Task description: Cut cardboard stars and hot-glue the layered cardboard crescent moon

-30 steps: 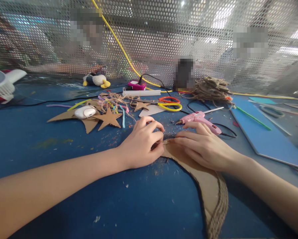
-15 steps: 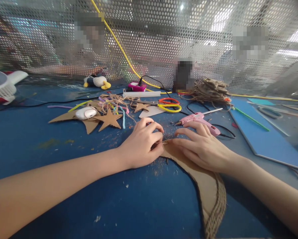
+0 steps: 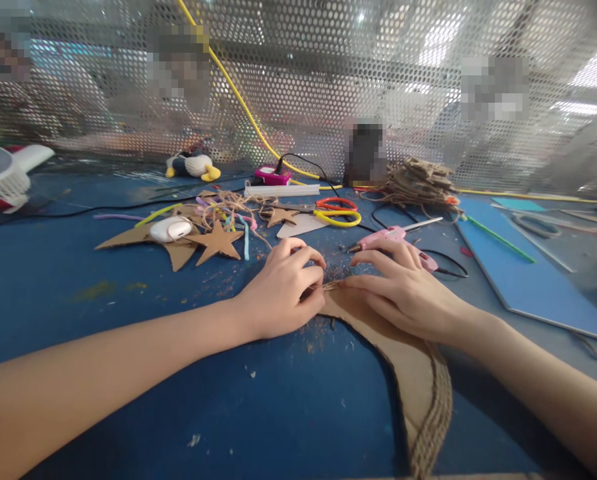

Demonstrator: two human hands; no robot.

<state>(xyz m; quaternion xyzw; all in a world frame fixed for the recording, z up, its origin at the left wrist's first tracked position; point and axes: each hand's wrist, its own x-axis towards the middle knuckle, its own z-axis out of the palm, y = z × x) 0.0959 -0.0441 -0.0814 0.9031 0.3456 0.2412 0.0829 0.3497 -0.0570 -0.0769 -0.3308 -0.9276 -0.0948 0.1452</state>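
A curved, crescent-like cardboard piece (image 3: 409, 380) lies on the blue table, with rows of twine (image 3: 441, 400) along its outer edge. My left hand (image 3: 286, 290) is closed at the piece's narrow upper end, fingertips pinched together there; the tip itself is hidden by the fingers. My right hand (image 3: 403, 287) rests over the upper part of the cardboard, fingers spread and bent, with a fingertip touching the twine edge near the tip. Just behind the right hand lies a pink glue gun (image 3: 378, 239), partly covered by it.
Cardboard stars (image 3: 219, 241), a white earbud case (image 3: 170, 229) and tangled twine lie at left centre. Scissors (image 3: 337, 217) with red and yellow handles sit behind my hands. A twine bundle (image 3: 418, 183), a blue board (image 3: 533, 280) and a perforated metal screen (image 3: 298, 80) stand beyond.
The view has shifted very slightly. Both hands and the cardboard piece hold nearly the same places, with no clear movement of the fingers.
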